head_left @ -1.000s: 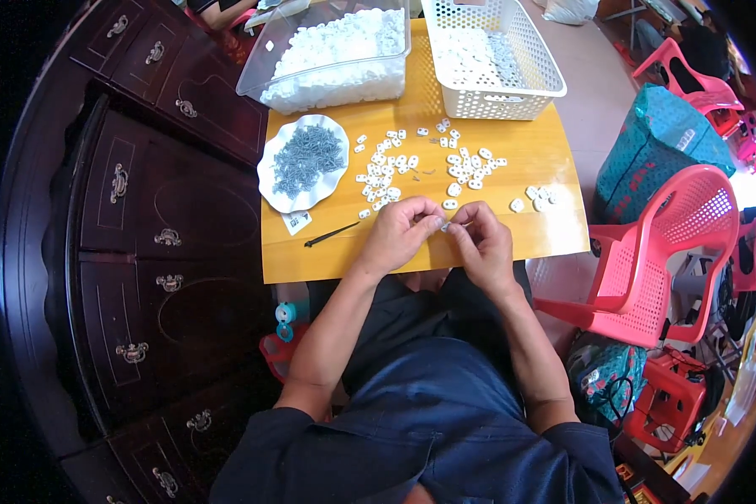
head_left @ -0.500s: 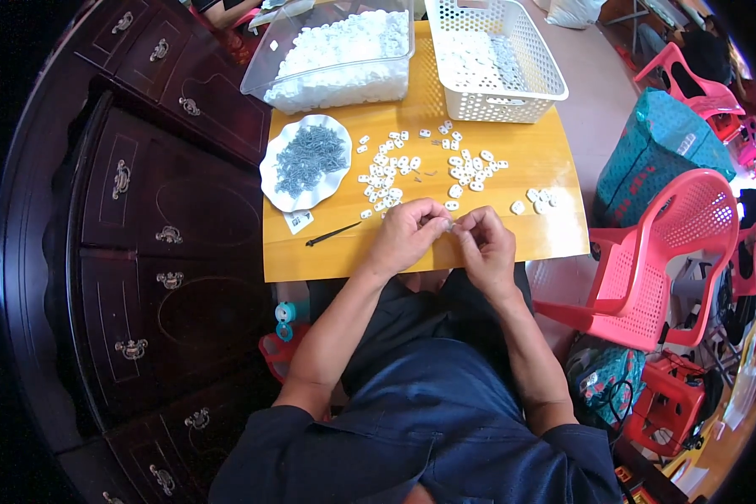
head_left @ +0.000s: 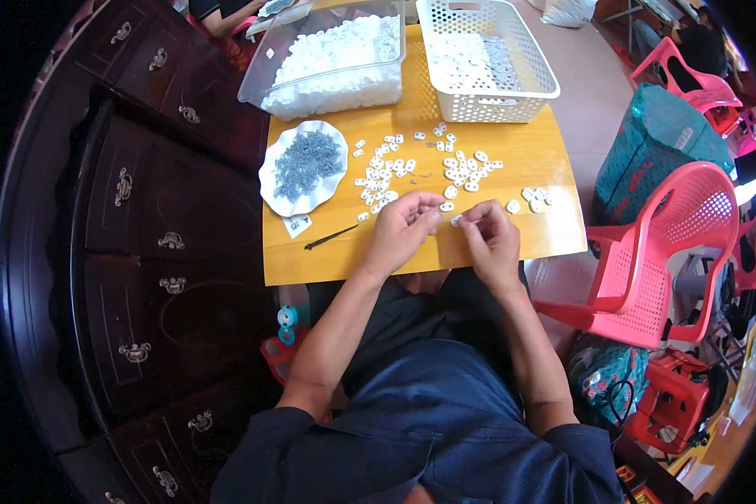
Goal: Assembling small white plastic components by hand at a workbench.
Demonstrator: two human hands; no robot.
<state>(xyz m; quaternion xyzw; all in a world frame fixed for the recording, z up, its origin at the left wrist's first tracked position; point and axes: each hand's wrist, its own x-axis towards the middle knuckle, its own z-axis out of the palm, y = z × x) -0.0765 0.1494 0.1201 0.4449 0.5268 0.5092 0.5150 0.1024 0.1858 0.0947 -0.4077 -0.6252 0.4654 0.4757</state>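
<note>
My left hand [head_left: 401, 233] is over the front part of the yellow table [head_left: 328, 265], its fingers curled in toward the thumb. Whatever may be between those fingertips is too small or hidden. To its right, my right hand [head_left: 493, 241] pinches a small white plastic piece [head_left: 456, 221] between thumb and fingers. The hands are a little apart. Just beyond the fingertips lies a white two-hole piece [head_left: 447, 207]. More such pieces spread over the table in a left group [head_left: 378, 179], a middle group [head_left: 466, 170] and a small right group [head_left: 536, 200].
At the left, a white wavy-edged plate [head_left: 334, 182] holds many grey metal screws or pins. A thin black tool [head_left: 331, 237] lies nearby. Behind stand a clear bin [head_left: 256, 80] of white pieces and a white perforated basket [head_left: 487, 109]. A pink chair [head_left: 647, 277] is at the right, dark cabinets [head_left: 176, 227] left.
My hands were together at the fingertips and have parted slightly. The white piece now shows in my right fingers. The view has shifted slightly.
</note>
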